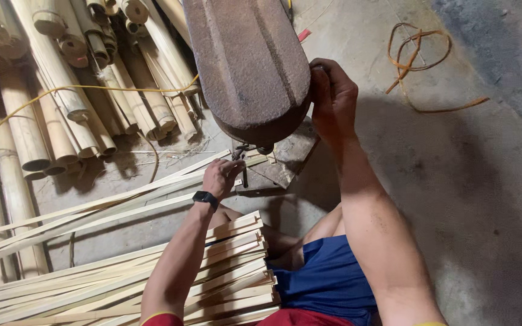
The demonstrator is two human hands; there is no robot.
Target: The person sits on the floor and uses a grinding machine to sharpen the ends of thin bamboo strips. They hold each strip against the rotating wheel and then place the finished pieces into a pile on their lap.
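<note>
While the person sits on the concrete floor [454, 181], the head camera looks down at both bare hands near a rusty metal machine head [249, 66].

The left hand [222, 176], with a black watch [205, 198] on the wrist, is closed around the end of some long bamboo strips [122, 202], just under the machine head and beside a small metal part [244, 172] there. These strips run from the hand far to the left, low over the floor. I judge they are light and thin, stiff along the length but easy to bend, and the split edges can be sharp. It seems best to hold them near the end, flat between thumb and fingers, as the hand does now.

The right hand [332, 99] is pressed against the right side of the machine head, fingers curled on its edge; whether it really clamps something I cannot tell.

A stack of cut strips [225, 271] lies across the person's lap, over the blue shorts [327, 278]. Thick bamboo poles [61, 90] lie in a pile at the upper left, with a yellow cord [92, 89] over them. An orange strap [415, 57] lies well apart at the upper right.
</note>
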